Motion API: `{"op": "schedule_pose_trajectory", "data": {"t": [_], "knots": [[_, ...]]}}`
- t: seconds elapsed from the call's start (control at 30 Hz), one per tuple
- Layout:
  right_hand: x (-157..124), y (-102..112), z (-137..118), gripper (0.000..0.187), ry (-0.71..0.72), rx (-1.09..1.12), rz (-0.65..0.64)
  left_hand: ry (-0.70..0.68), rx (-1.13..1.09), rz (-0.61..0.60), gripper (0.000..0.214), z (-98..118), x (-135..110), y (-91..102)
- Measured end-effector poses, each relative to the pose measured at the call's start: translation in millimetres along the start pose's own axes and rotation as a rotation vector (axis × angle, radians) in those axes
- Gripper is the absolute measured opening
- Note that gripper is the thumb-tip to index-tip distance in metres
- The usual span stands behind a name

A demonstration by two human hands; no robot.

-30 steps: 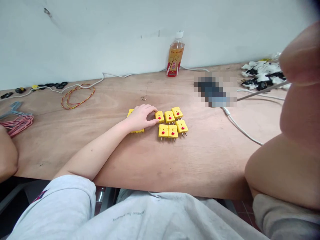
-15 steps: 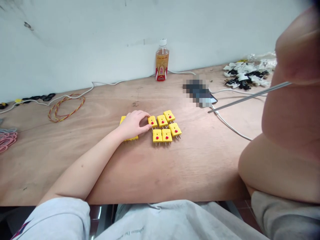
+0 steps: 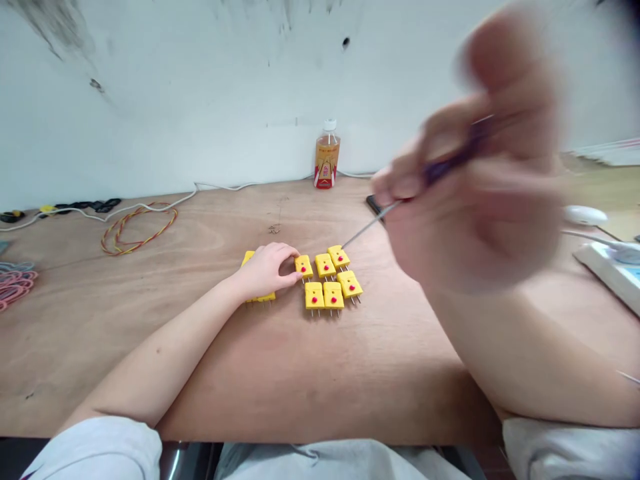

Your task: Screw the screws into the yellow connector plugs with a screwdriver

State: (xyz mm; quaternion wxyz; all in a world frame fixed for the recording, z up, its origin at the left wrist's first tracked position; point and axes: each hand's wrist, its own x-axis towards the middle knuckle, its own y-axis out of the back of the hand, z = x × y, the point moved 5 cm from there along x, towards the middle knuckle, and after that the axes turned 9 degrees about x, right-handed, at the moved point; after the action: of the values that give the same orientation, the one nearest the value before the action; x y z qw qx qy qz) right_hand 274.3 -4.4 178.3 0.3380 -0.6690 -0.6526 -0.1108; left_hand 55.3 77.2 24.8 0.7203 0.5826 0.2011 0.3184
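Note:
Several yellow plug connectors (image 3: 325, 265), each with a red dot and metal pins, lie in a tight group on the plywood table (image 3: 320, 387). My left hand (image 3: 265, 271) covers more yellow connectors (image 3: 247, 258) at the group's left side, and its thumb and index finger pinch the yellow connector (image 3: 303, 267). My right hand (image 3: 475, 180), blurred by motion, is raised above the table. It grips a thin metal-shafted tool with a dark purple handle (image 3: 450, 165), probably a small screwdriver. The shaft's tip is just above the yellow connector (image 3: 339, 257).
A drinks bottle (image 3: 327, 155) stands by the wall, with a white cable (image 3: 215, 188) along the table's back. Twisted red-yellow wire (image 3: 139, 229) and pink loops (image 3: 15, 290) lie left. A dark phone (image 3: 375, 207) is mostly behind my right hand; a power strip (image 3: 613, 270) sits right.
My right hand has swung from the right edge to above the table, bringing the tool's tip over the connectors. The view has tilted upward and shifted. My left hand stays on the connectors.

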Motion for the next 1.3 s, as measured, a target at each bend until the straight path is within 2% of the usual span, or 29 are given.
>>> {"op": "schedule_pose_trajectory", "data": {"t": [0.03, 0.1, 0.2, 0.27, 0.33, 0.47, 0.57, 0.67, 0.73, 0.8, 0.97, 1.17, 1.3], "knots": [[6.3, -3.7, 21.3, 0.03, 0.016, 0.058, 0.044, 0.002, 0.001, -0.012, 0.035, -0.2, -0.8, 2.5], [13.8, -3.9, 73.7, 0.035, -0.053, 0.018, 0.056, 0.013, 0.01, -0.067, 0.033, -1.0, -3.3, 9.0], [12.0, 13.5, 144.9, 0.045, -0.18, -0.004, 0.063, 0.023, 0.049, -0.186, 0.028, -4.0, -8.8, 20.2], [5.6, 25.8, 174.5, 0.043, -0.258, 0.068, 0.082, 0.02, 0.094, -0.246, 0.026, -7.0, -12.1, 27.5], [-1.0, 34.2, 189.4, 0.04, -0.332, 0.049, 0.108, 0.018, 0.147, -0.288, 0.025, -10.0, -14.4, 33.8], [-5.4, 40.4, 191.5, 0.037, -0.335, -0.171, 0.138, 0.053, 0.259, -0.366, 0.017, -12.0, -18.7, 42.8], [-5.3, 39.0, 192.3, 0.041, -0.332, -0.216, 0.129, 0.073, 0.35, -0.395, 0.016, -4.7, -23.8, 46.9], [-8.1, 30.5, 196.3, 0.045, -0.371, -0.154, 0.041, -0.014, 0.382, -0.333, 0.016, 13.8, -27.9, 47.4], [-11.7, 22.3, 198.0, 0.042, -0.396, -0.124, -0.049, -0.106, 0.347, -0.308, 0.022, 26.6, -29.2, 42.7], [-15.1, 15.6, 197.2, 0.036, -0.384, -0.152, -0.133, -0.156, 0.335, -0.305, 0.018, 32.4, -28.0, 35.2], [-17.7, 10.9, 195.0, 0.027, -0.315, -0.26, -0.213, -0.134, 0.418, -0.259, 0.017, 22.7, -17.5, 22.0], [-16.7, 11.5, 200.5, 0.03, -0.321, -0.276, -0.234, -0.151, 0.463, -0.271, 0.009, 23.2, -13.6, 22.6], [-16.6, 14.0, 202.0, 0.033, -0.347, -0.271, -0.197, -0.17, 0.329, -0.224, 0.011, 21.8, -12.5, 26.4]]}}
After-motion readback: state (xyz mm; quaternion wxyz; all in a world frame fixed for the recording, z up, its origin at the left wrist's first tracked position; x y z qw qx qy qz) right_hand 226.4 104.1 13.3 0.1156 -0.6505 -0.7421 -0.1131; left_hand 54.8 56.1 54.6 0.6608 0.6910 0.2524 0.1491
